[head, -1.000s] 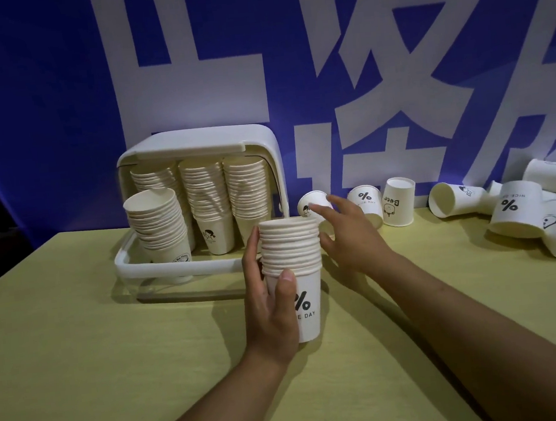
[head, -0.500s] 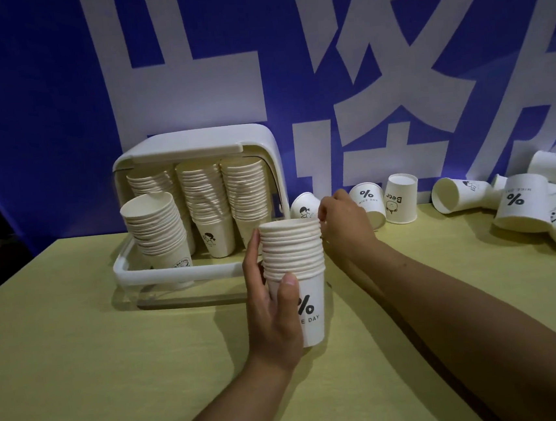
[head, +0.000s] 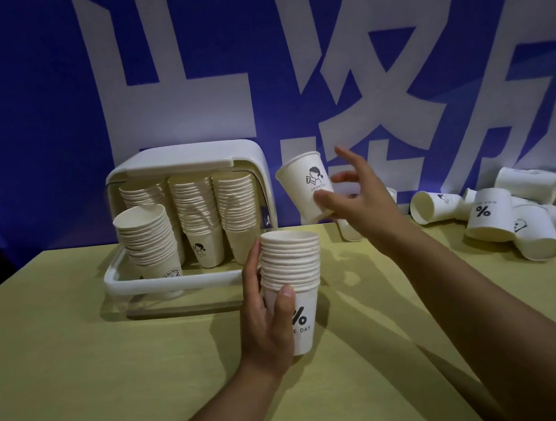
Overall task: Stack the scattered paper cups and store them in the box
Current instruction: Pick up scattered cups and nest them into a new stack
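My left hand grips a stack of white paper cups that stands upright on the yellow table; its bottom cup bears a % mark. My right hand holds a single white cup with a small figure printed on it, tilted in the air above and behind the stack. Left of them lies the white box on its side, open toward me, with several cup stacks inside.
Loose cups lie scattered along the table's far right, some on their sides, some upside down. One more cup stands partly hidden behind my right hand. A blue banner with white characters closes off the back of the table.
My right hand took a cup from the table behind the stack and lifted it into the air. My left hand kept its hold on the stack.
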Demonstrator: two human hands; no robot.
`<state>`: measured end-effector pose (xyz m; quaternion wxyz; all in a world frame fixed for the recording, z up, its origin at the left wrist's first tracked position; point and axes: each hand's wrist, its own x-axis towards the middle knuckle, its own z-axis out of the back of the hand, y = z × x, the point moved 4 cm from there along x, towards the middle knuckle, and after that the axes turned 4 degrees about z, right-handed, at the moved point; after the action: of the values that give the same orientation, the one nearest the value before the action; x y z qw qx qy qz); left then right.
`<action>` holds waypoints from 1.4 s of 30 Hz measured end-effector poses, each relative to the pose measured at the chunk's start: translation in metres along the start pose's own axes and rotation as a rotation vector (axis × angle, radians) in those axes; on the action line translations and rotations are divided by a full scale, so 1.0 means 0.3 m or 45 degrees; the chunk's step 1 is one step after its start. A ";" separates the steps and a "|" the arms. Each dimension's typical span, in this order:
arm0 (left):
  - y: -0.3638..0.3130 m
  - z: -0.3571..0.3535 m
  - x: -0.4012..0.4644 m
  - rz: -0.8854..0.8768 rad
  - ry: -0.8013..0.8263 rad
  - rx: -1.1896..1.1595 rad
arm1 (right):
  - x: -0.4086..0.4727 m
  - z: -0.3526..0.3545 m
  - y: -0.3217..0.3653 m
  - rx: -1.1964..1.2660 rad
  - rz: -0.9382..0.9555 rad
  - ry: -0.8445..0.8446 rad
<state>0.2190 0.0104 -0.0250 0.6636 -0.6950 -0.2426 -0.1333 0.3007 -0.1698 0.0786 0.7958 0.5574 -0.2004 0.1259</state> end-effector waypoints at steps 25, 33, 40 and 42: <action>-0.055 -0.010 -0.074 -0.025 0.232 0.149 | -0.355 -0.078 0.124 -0.057 0.202 -0.108; -0.018 0.026 -0.030 0.025 0.079 0.021 | -0.324 -0.131 0.067 -0.133 0.203 0.046; -0.018 0.031 -0.003 0.025 0.019 0.020 | -0.078 -0.026 -0.126 -0.348 0.045 -0.130; -0.004 0.036 -0.002 0.031 0.003 0.033 | -0.018 0.006 -0.219 -0.599 -0.003 -0.159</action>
<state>0.2165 0.0210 -0.0251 0.6743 -0.6891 -0.2353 -0.1229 0.3235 -0.1940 0.0218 0.8900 0.3636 -0.2723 0.0403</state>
